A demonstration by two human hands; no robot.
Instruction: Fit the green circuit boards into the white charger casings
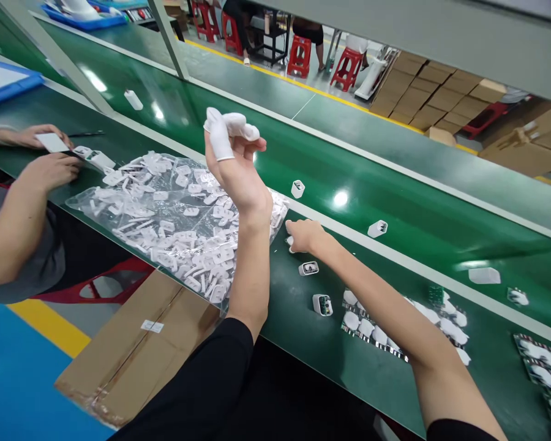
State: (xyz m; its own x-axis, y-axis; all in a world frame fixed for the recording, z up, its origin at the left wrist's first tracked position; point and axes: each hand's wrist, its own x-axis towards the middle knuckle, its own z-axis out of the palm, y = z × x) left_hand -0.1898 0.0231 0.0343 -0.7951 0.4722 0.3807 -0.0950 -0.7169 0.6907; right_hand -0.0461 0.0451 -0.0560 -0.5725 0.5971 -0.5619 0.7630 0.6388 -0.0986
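Left hand (236,168) raised, cotted fingertips (218,138) pinched, contents unclear, right hand (304,236) curled at parts bag (119,208) edge, grip hidden

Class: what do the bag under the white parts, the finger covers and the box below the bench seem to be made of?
Bag: thin clear plastic film, glossy; parts show through, it crinkles. Finger covers on the left hand: probably matte white latex or rubber; they cling snugly. Box: brown cardboard, dull, with folded flaps.
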